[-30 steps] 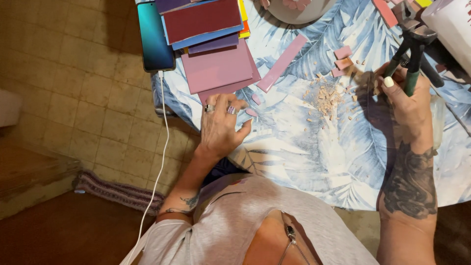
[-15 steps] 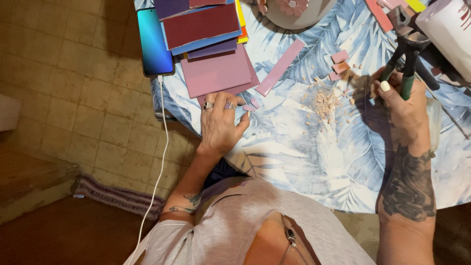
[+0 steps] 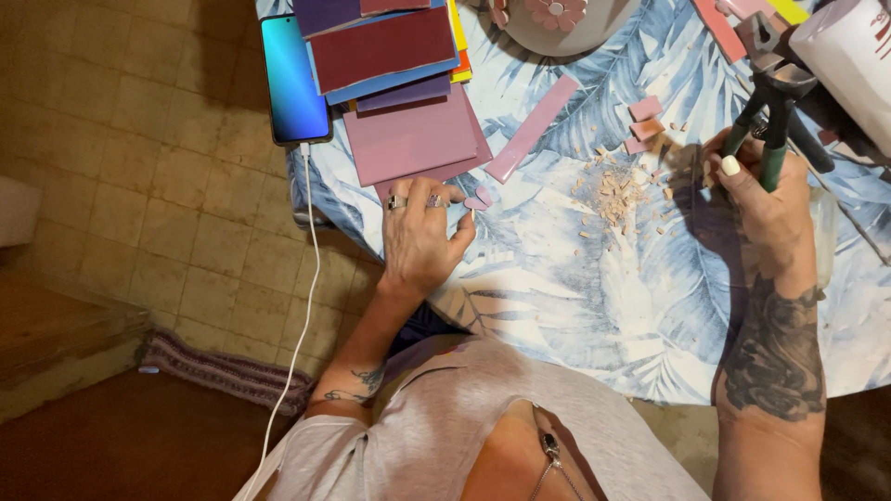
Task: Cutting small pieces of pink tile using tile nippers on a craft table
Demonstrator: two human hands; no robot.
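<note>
Nearest, left hand (image 3: pixel 419 237) lying palm-down on the leaf-print tablecloth (image 3: pixel 575 297), fingers spread loosely, gripping nothing; fingertips just touching the near edge of the mauve tile (image 3: pixel 408 137), likely steadying it. Just right of those fingertips, a small petal-shaped pink piece (image 3: pixel 479 198), lying loose on the cloth.

Right of the mauve tile, a scatter of pale tile chips (image 3: pixel 617 190), seemingly fallen where cutting is done. Beyond the chips, right hand (image 3: pixel 763 199) closed around the green handles of tile nippers (image 3: pixel 775 102), head pointing away, held over the cloth so waste drops there. Near the nippers, a few small pink squares (image 3: pixel 644 121).

Right of the mauve tile, a long pink strip (image 3: pixel 532 128) lying at a slant. Stacked behind the mauve tile, red, blue and purple sheets (image 3: pixel 382 46), kept within reach. Left of the mauve tile, a phone (image 3: pixel 294 79) at the table edge, white cable (image 3: pixel 299 315) hanging to the floor.
</note>
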